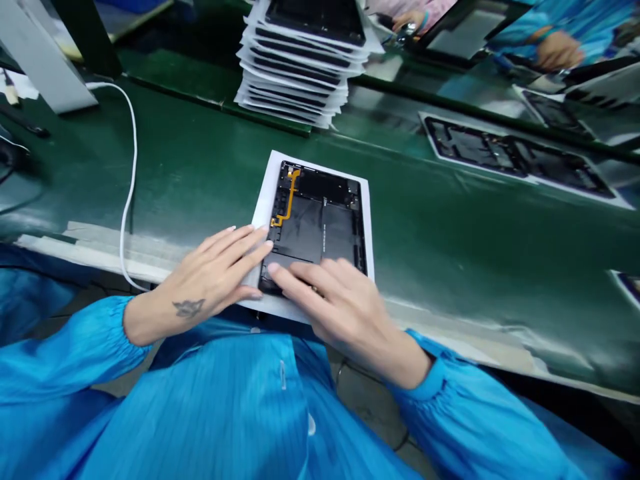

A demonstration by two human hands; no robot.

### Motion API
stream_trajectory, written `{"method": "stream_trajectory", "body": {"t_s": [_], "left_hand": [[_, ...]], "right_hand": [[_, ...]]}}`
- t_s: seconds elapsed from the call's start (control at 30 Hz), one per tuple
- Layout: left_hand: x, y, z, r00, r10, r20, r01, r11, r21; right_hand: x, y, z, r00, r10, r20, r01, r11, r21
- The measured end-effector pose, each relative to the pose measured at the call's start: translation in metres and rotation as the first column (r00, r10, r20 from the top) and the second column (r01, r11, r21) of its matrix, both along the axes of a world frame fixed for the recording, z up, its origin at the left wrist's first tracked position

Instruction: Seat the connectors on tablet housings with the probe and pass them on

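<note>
Device (305,227) beneath curled right grip (347,300), hold unclear, left grip (210,277) unclenched at its edge

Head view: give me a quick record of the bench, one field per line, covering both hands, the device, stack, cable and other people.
Left hand: flat, fingertips at the left edge of the device
Right hand: over the device's near part, fingers curled; grip contents unclear
Device: lying flat on a white sheet, orange strip along its left side
Stack: dark panels between white sheets, beyond the device
White cable: left of the device
Other people: hands visible at far right
</note>
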State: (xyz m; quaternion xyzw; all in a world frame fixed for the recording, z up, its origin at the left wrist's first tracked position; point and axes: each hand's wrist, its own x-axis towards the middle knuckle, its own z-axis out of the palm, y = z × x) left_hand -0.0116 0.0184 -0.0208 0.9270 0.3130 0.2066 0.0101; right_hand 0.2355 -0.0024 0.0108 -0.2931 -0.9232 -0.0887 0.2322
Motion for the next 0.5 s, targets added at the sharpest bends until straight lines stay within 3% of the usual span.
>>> {"method": "stream_trajectory", "body": {"t_s": [0.07, 0.1, 0.17, 0.2, 0.3, 0.4, 0.5], "left_hand": [[-0.006, -0.005, 0.001, 0.998, 0.028, 0.058, -0.03, 0.999, 0.035], [-0.008, -0.008, 0.001, 0.996, 0.031, 0.086, -0.035, 0.998, 0.049], [-0.011, -0.013, 0.001, 0.993, 0.016, 0.116, -0.024, 0.997, 0.069], [-0.011, -0.015, 0.001, 0.993, -0.003, 0.12, -0.007, 0.997, 0.078], [-0.009, -0.019, 0.0, 0.992, -0.068, 0.105, 0.057, 0.992, 0.111], [-0.005, -0.019, -0.001, 0.991, -0.108, 0.084, 0.096, 0.986, 0.137], [-0.003, -0.018, -0.003, 0.99, -0.121, 0.072, 0.109, 0.983, 0.149]], "right_hand": [[0.001, -0.012, 0.0, 0.938, -0.15, -0.314, 0.138, 0.989, -0.061], [0.001, -0.019, 0.001, 0.855, -0.224, -0.468, 0.183, 0.974, -0.132], [-0.001, -0.029, 0.001, 0.685, -0.325, -0.652, 0.176, 0.942, -0.285], [-0.002, -0.033, 0.0, 0.654, -0.347, -0.672, 0.141, 0.929, -0.343], [-0.006, -0.039, -0.009, 0.695, -0.293, -0.656, 0.029, 0.924, -0.382], [-0.009, -0.042, -0.027, 0.755, -0.162, -0.636, 0.015, 0.973, -0.23], [-0.01, -0.046, -0.043, 0.831, -0.122, -0.543, 0.082, 0.992, -0.099]]}}
